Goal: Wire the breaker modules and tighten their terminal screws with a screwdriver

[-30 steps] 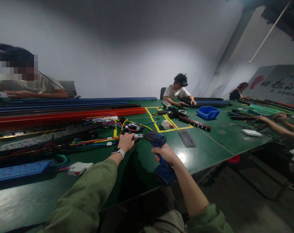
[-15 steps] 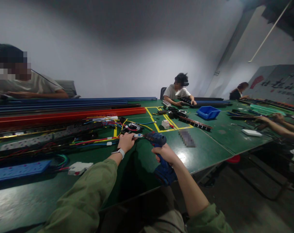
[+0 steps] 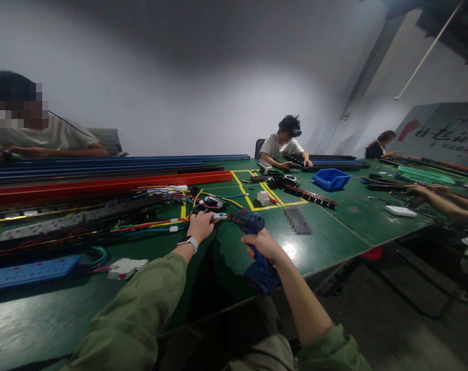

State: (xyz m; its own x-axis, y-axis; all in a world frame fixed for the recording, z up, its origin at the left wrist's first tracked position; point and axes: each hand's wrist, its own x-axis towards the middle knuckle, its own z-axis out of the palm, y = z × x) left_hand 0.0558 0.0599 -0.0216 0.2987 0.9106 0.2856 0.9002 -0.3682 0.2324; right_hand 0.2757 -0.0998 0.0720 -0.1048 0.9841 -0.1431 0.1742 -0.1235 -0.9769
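Observation:
My right hand [image 3: 261, 244] is wrapped round the handle of a blue cordless drill [image 3: 253, 222], which points left. The drill's tip meets or nearly meets a small white-and-blue part [image 3: 219, 216]; I cannot tell whether they touch. My left hand [image 3: 201, 226] is closed on that part, with its fingers partly hidden from view. Red, yellow and blue wires [image 3: 152, 224] run leftward from beside my left hand. Just beyond it lies a black piece with a pale top [image 3: 214, 202] among more wires.
Long red channel [image 3: 179, 180] and blue rails lie at the back left. A blue power strip [image 3: 33, 272] and a white block [image 3: 127, 268] are at the near left. A white breaker [image 3: 263, 198] and blue bin [image 3: 331, 179] stand beyond the drill. Co-workers sit around the table.
Both my hands and the drill stay almost exactly where they were. The co-worker at the left has shifted slightly, and the hands at the far right have moved a little.

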